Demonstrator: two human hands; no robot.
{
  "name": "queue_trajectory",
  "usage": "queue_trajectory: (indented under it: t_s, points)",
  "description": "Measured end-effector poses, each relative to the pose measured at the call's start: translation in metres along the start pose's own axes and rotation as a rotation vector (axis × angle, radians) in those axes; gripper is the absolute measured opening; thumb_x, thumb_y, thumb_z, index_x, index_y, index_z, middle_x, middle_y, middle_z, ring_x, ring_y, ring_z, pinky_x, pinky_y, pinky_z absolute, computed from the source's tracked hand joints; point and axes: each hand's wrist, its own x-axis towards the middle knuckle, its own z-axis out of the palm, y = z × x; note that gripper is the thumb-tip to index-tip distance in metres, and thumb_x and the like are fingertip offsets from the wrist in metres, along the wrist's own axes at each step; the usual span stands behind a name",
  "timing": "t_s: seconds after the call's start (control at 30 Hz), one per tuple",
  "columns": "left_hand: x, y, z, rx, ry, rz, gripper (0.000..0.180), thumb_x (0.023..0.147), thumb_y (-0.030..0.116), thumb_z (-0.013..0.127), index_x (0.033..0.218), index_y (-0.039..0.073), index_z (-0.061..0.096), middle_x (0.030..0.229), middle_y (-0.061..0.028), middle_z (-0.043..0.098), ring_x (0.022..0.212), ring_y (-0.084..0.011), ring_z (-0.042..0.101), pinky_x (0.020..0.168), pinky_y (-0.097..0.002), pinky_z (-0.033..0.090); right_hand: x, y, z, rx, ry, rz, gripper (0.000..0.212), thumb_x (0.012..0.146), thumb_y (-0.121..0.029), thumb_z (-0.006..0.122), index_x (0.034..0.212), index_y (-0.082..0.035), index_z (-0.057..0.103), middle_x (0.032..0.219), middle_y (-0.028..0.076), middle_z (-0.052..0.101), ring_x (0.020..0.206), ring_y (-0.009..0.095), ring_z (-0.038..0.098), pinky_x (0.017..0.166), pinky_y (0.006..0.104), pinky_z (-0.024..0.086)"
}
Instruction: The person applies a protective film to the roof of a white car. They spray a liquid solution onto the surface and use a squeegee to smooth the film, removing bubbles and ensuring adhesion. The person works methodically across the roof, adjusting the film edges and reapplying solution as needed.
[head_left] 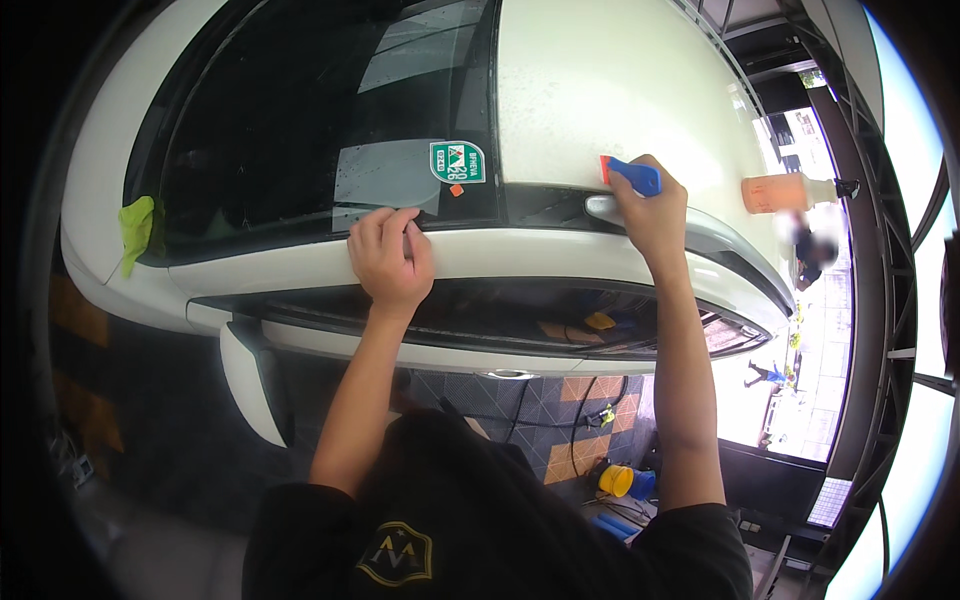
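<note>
A blue scraper (640, 178) with an orange-red blade is gripped in my right hand (655, 220). Its blade meets the white car roof (590, 90) just beyond the front end of the silver roof rail (603, 207). My left hand (392, 262) rests on the white pillar at the windshield's (270, 130) near edge, fingers curled in. A small dark patch shows by its thumb and fingertips; I cannot make out what it is. Past that hand, a green-and-white sticker (457, 162) and a small orange piece (457, 190) are on the glass.
A spray bottle of orange liquid (785, 193) stands on the roof at the right. A lime-green cloth (136, 235) lies by the windshield's base. The side mirror (252, 385) juts out lower left. Yellow (616, 481) and blue (643, 486) buckets and hoses are below; people show outside.
</note>
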Motion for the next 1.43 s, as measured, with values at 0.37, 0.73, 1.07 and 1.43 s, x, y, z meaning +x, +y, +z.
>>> queue_trajectory:
  t_s: [0.37, 0.73, 1.07, 1.43]
  points:
    - [-0.002, -0.002, -0.004, 0.050, -0.018, 0.017, 0.031, 0.084, 0.003, 0.068, 0.113, 0.014, 0.071, 0.106, -0.0046, 0.063, 0.098, -0.0282, 0.058, 0.088, -0.0440, 0.041, -0.019, -0.026, 0.042, -0.075, 0.143, -0.201, 0.020, 0.083, -0.017, 0.082, 0.085, 0.001, 0.074, 0.090, 0.015, 0.070, 0.093, 0.038, 0.064, 0.084, 0.0476, 0.051]
    - [-0.002, -0.008, -0.009, -0.012, -0.049, 0.066, 0.032, 0.082, 0.001, 0.068, 0.111, 0.015, 0.069, 0.098, -0.0038, 0.064, 0.093, -0.0292, 0.059, 0.085, -0.0442, 0.045, -0.036, -0.008, 0.058, -0.136, 0.393, -0.330, 0.019, 0.085, -0.014, 0.080, 0.079, -0.001, 0.067, 0.101, 0.016, 0.067, 0.110, 0.039, 0.059, 0.101, 0.0493, 0.044]
    - [0.001, -0.016, -0.012, -0.053, -0.066, 0.121, 0.028, 0.086, 0.000, 0.065, 0.113, 0.009, 0.065, 0.100, -0.0089, 0.066, 0.094, -0.0327, 0.061, 0.085, -0.0448, 0.047, -0.038, -0.015, 0.068, -0.144, 0.451, -0.277, 0.019, 0.087, -0.017, 0.080, 0.081, -0.003, 0.069, 0.097, 0.013, 0.064, 0.109, 0.037, 0.061, 0.116, 0.0598, 0.036]
    - [-0.001, -0.018, -0.011, -0.075, -0.090, 0.112, 0.028, 0.086, 0.001, 0.066, 0.113, 0.009, 0.065, 0.103, -0.0099, 0.066, 0.099, -0.0336, 0.062, 0.087, -0.0451, 0.048, -0.039, -0.027, 0.099, -0.022, 0.474, -0.402, 0.017, 0.087, -0.013, 0.077, 0.081, -0.002, 0.066, 0.095, 0.016, 0.066, 0.110, 0.039, 0.064, 0.115, 0.0618, 0.040]
